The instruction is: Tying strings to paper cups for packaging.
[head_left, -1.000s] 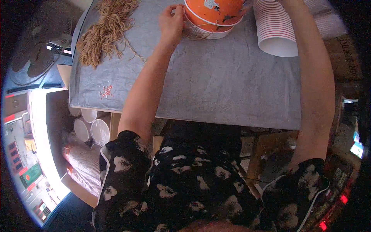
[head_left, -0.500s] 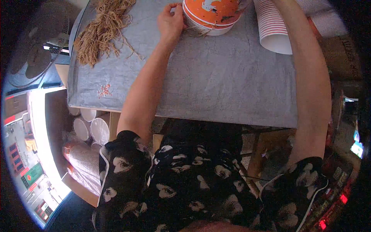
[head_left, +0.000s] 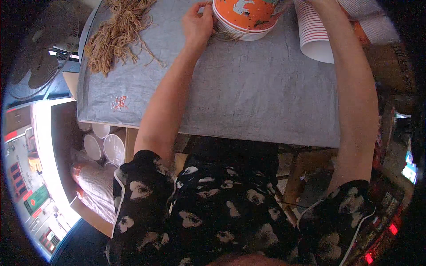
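Note:
At the far middle of the grey-covered table stands a short stack of white paper bowls (head_left: 253,36) with a round orange top (head_left: 248,13) bearing white and dark marks. Loose strands of brown twine (head_left: 228,33) run along the stack's near side. My left hand (head_left: 198,24) is at its left side, thumb and fingers closed in a pinch; what lies between them is too small to name. My right hand (head_left: 316,1) is mostly cut off by the upper edge, its fingers hidden, above a lying row of nested white paper tubs (head_left: 313,33) with red rims.
A tangled bundle of brown twine (head_left: 117,37) lies at the table's far left, with small red and white bits (head_left: 120,103) nearer me. Below the table's left edge, a cardboard box (head_left: 95,217) holds wrapped stacks of tubs (head_left: 95,188). A fan (head_left: 42,57) stands beyond it.
The bowl stack and its orange top sit slightly further right in the picture. My left hand keeps its pinch beside it; my right forearm has shifted slightly left.

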Action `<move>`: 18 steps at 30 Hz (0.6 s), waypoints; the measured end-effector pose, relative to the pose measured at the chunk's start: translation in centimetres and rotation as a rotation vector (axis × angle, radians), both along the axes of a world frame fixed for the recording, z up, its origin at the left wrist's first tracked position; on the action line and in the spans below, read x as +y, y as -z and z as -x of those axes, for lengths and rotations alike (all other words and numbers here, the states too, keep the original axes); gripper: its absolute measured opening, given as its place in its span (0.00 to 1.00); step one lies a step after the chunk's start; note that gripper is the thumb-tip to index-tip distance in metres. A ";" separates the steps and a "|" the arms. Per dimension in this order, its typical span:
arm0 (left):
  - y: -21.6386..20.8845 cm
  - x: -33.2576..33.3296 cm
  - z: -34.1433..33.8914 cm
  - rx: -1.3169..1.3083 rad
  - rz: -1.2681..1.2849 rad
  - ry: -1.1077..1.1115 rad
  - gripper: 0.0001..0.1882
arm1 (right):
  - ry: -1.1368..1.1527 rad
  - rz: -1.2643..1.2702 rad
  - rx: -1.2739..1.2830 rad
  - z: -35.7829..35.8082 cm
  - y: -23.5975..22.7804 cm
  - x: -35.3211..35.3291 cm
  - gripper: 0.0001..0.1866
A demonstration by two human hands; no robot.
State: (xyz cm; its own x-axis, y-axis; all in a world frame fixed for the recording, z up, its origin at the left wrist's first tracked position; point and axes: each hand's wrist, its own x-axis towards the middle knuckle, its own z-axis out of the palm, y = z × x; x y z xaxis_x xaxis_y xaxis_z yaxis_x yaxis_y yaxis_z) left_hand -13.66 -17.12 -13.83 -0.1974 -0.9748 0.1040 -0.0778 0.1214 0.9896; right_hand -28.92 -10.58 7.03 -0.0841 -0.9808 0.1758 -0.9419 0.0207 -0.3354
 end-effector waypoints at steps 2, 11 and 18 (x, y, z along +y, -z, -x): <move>-0.9 0.4 -0.2 0.087 -0.068 0.013 0.15 | -0.024 -0.088 -0.039 -0.5 -0.7 0.1 0.43; 3.0 -2.4 -1.0 0.014 -0.111 0.106 0.22 | -0.070 -0.153 -0.101 -1.1 -1.1 0.3 0.45; 3.3 -2.9 -0.4 -0.389 0.142 -0.060 0.16 | 0.051 -0.064 0.003 0.1 0.8 -0.2 0.54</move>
